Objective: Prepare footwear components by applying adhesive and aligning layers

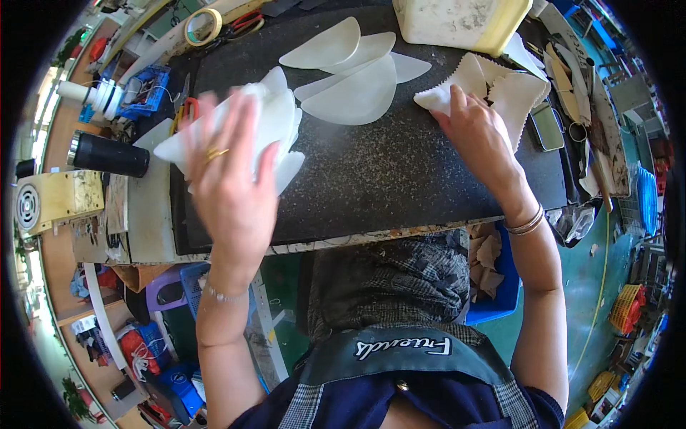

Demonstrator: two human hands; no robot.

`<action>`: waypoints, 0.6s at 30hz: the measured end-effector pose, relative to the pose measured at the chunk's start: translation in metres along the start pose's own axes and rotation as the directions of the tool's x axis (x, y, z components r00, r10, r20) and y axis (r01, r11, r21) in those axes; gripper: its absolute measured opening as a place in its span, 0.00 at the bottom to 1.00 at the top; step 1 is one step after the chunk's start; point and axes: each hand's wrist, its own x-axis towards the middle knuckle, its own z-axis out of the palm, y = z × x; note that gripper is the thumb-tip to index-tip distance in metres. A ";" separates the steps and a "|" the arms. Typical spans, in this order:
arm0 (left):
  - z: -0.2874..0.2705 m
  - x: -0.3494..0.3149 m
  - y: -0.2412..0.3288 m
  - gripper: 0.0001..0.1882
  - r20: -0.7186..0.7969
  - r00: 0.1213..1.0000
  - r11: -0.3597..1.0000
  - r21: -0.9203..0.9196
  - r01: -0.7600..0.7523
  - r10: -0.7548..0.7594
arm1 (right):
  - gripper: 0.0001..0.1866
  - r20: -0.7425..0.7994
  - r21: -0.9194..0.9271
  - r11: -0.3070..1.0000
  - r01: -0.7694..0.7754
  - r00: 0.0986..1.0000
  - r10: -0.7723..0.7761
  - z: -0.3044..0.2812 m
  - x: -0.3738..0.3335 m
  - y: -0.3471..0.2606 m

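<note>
My left hand, blurred by motion, is over a pile of white half-moon sheet pieces at the left of the black work surface. Its fingers are stretched out and apart, with a ring on one. On the right, the fingers of my right hand are bent and closed on a cream piece with a zigzag edge. More of the cream zigzag-edged material lies beside that hand. Several loose white half-moon pieces overlap at the far middle, between my hands.
A pale block-shaped container stands at the far edge. Tape and red-handled scissors lie far left, a black bottle nearer. An open tin sits at right. Below the table is a blue bin with cream scraps.
</note>
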 end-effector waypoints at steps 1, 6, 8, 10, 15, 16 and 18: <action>0.016 -0.003 -0.007 0.20 0.018 1.000 0.981 -0.190 0.026 -0.023 | 0.16 -0.010 0.005 1.000 0.008 1.000 -0.008 -0.001 0.003 -0.001; 0.090 0.018 0.014 0.17 0.087 0.955 0.914 -0.325 -0.243 0.285 | 0.07 0.012 0.262 0.943 -0.206 0.978 0.211 -0.014 0.000 0.004; 0.093 0.020 0.012 0.16 0.156 0.959 0.923 -0.342 -0.174 0.238 | 0.05 -0.149 0.378 0.910 -0.170 0.959 0.241 -0.024 -0.016 0.013; 0.090 0.023 0.010 0.16 0.148 0.976 0.906 -0.414 -0.088 0.163 | 0.07 -0.352 0.515 0.852 -0.095 0.883 0.312 -0.034 -0.034 0.024; 0.049 0.009 0.036 0.15 -0.057 0.972 0.861 -0.456 -0.227 0.226 | 0.09 -0.473 0.590 0.799 -0.117 0.751 0.460 -0.042 -0.068 0.036; 0.043 -0.002 0.043 0.14 0.195 0.936 0.877 -0.444 -0.182 0.293 | 0.09 -0.472 0.590 0.798 -0.121 0.750 0.463 -0.042 -0.070 0.032; 0.041 -0.014 0.054 0.14 0.293 0.881 0.795 -0.591 -0.138 0.371 | 0.11 -0.459 0.736 0.677 -0.021 0.719 0.522 -0.040 -0.071 0.019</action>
